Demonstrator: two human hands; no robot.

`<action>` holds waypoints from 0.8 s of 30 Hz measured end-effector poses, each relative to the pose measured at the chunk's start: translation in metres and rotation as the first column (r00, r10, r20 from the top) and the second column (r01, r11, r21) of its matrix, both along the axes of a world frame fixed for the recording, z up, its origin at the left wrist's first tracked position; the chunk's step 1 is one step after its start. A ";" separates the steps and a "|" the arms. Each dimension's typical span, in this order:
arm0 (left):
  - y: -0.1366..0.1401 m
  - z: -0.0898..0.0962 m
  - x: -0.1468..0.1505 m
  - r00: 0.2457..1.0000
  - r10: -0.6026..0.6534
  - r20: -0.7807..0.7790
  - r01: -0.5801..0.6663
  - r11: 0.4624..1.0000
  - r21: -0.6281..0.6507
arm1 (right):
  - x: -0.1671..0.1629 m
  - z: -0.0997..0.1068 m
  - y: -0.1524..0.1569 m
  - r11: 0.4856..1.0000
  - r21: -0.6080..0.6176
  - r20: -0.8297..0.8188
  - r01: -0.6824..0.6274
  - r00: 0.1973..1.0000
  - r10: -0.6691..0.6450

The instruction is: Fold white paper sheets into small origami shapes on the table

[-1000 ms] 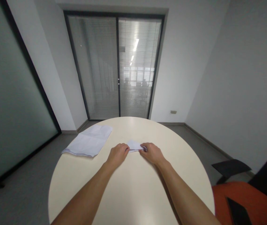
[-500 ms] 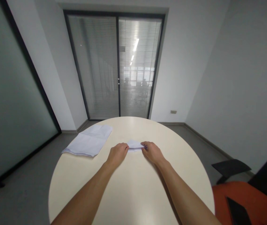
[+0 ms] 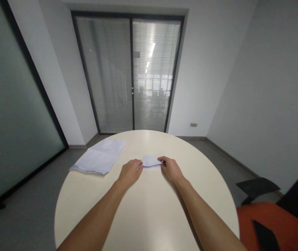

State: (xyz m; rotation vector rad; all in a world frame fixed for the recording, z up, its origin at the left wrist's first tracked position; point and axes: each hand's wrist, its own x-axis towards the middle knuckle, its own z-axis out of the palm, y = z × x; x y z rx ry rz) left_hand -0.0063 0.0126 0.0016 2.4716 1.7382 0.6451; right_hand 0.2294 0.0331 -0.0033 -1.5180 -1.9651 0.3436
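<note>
A small piece of folded white paper (image 3: pixel 150 161) lies between my hands near the middle of the round table. Its top comes to a blunt point facing away from me. My left hand (image 3: pixel 131 172) pinches the paper's left corner between thumb and fingers. At the opposite corner, my right hand (image 3: pixel 172 168) grips the paper the same way. My fingertips partly cover both ends, and the layers of the fold are too small to make out.
A stack of white paper sheets (image 3: pixel 99 157) lies at the table's left edge. The round cream table (image 3: pixel 149 209) fills the foreground. To the right stands an orange chair (image 3: pixel 282 223) with black armrests. A glass door with blinds (image 3: pixel 130 73) is beyond the table.
My hands have spread slightly apart along the folded paper, the right one moving a little to the right. More of the paper's face now shows between them. The stack has not moved.
</note>
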 end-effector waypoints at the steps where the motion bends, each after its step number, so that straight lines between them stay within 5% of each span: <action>1: -0.001 0.000 0.000 1.000 -0.007 -0.005 0.007 1.000 -0.004 | 0.000 0.000 0.000 1.000 0.001 -0.012 0.004 1.000 -0.004; 24: 0.004 0.005 -0.006 0.951 0.308 -0.002 -0.308 0.951 -0.024 | 0.008 0.000 0.007 0.992 0.075 -0.234 0.106 0.969 -0.086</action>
